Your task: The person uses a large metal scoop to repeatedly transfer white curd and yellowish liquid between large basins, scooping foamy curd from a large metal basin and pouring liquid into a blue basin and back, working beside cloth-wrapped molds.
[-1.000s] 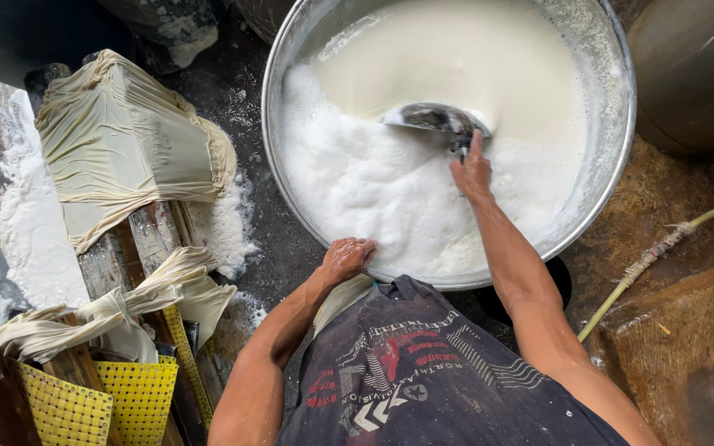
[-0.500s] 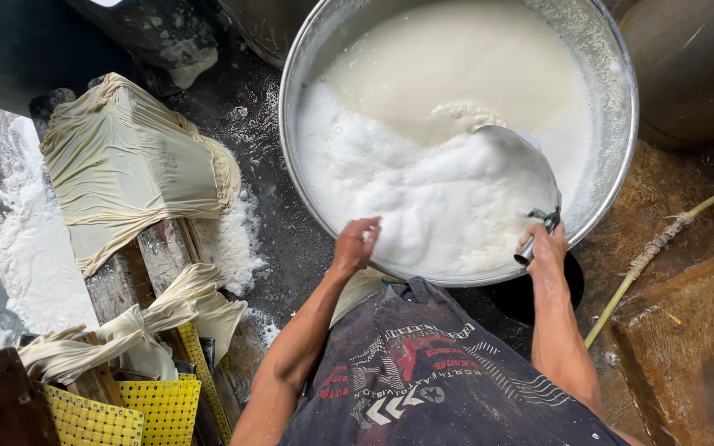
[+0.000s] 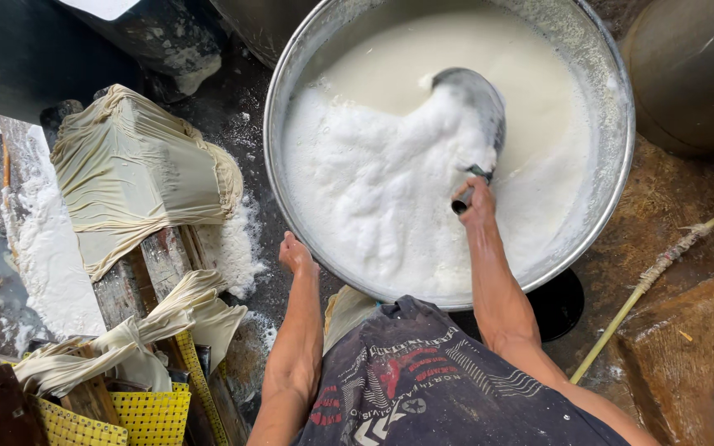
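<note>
Our right hand (image 3: 474,202) grips the metal scoop (image 3: 477,107) in the foamy white liquid (image 3: 390,182) of the big steel basin (image 3: 613,182), upper right; our left hand (image 3: 295,254) rests against its lower-left rim, beside a cloth-wrapped block (image 3: 138,177).

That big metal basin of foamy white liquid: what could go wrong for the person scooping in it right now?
The foam lies heaped near the rim of the basin on the person's side, so a hard pull of the scoop might slop it over. The right hand grips the handle low over the liquid and could slip in. The left hand braces at the rim beside wet, splashed ground, where it may lose its hold.
</note>
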